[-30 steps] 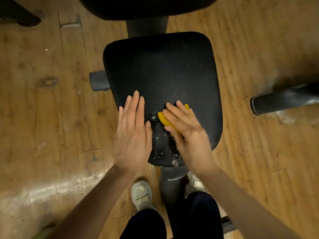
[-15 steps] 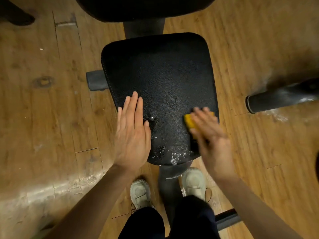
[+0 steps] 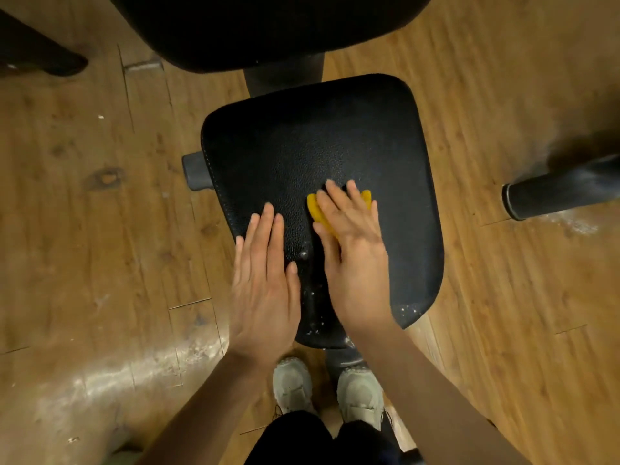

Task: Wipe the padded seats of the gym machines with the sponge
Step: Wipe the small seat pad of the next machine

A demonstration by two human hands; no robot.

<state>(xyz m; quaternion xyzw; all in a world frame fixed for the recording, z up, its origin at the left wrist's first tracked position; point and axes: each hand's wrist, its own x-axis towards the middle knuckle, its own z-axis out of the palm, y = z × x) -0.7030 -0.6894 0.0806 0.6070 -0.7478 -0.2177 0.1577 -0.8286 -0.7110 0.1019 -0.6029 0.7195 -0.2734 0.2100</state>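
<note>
Nearest the camera, two pale shoes (image 3: 327,391) stand on the wooden floor (image 3: 100,263) below the seat's front edge. The left hand (image 3: 265,283) lies flat, fingers straight and together, on the near left part of the black padded seat (image 3: 335,135). Just beside it, the right hand (image 3: 352,250) presses straight fingers on the yellow sponge (image 3: 317,209), mid-seat, mostly covered. White foam flecks dot the grainy leather's front edge.

Dim warm light, floor (image 3: 110,374) glare, wide-angle bending, motion-blurred edges.
</note>
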